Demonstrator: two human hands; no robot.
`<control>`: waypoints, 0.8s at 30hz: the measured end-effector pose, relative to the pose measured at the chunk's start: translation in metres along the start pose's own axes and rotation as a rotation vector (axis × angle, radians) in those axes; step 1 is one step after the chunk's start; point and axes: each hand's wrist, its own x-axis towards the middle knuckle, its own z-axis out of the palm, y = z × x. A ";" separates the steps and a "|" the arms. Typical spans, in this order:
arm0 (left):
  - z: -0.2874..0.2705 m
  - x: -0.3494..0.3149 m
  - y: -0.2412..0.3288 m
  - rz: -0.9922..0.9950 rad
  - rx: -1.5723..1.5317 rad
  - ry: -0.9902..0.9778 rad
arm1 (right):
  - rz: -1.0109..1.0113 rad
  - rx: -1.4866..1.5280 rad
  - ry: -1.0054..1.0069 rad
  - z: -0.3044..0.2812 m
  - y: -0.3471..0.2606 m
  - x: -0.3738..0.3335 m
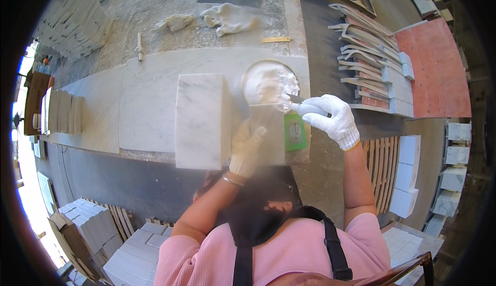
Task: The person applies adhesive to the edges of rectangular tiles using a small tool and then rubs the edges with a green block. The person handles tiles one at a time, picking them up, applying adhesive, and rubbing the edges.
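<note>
My right hand (331, 119), in a white glove, is closed around the pale handle of a putty knife (313, 108). Its metal blade reaches the edge of the white paste (267, 81) heaped in a round shallow container. My left hand (248, 145), also gloved, grips a grey-white marble tile (268, 137) by its left side; the tile's far edge overlaps the near rim of the container. Left of that hand stands a block-like stack of marble tiles (200, 120). Partly behind the held tile, a green-labelled item (296, 132) lies near the table's right edge.
Marble slabs (150, 100) cover the near tabletop. Farther off lie crumpled gloves (227, 19), a yellow strip (276, 40) and a small white stick-like tool (139, 47). Tile stacks (67, 113) stand at the left; wooden slats (361, 53) and a reddish board (434, 69) are at the right.
</note>
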 end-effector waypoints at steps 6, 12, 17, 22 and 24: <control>-0.002 0.001 -0.002 -0.022 0.011 0.004 | -0.007 0.009 -0.024 0.004 0.001 0.004; 0.000 0.001 -0.003 -0.014 -0.020 0.013 | -0.036 -0.008 -0.036 0.008 0.002 0.007; 0.000 0.001 -0.002 -0.026 -0.014 0.013 | -0.048 -0.038 -0.033 0.006 0.000 0.007; -0.001 0.001 -0.003 -0.023 -0.020 0.006 | 0.069 0.162 -0.017 0.001 0.004 0.004; -0.002 0.001 -0.004 -0.019 -0.010 0.007 | 0.135 0.315 0.060 0.000 0.011 0.007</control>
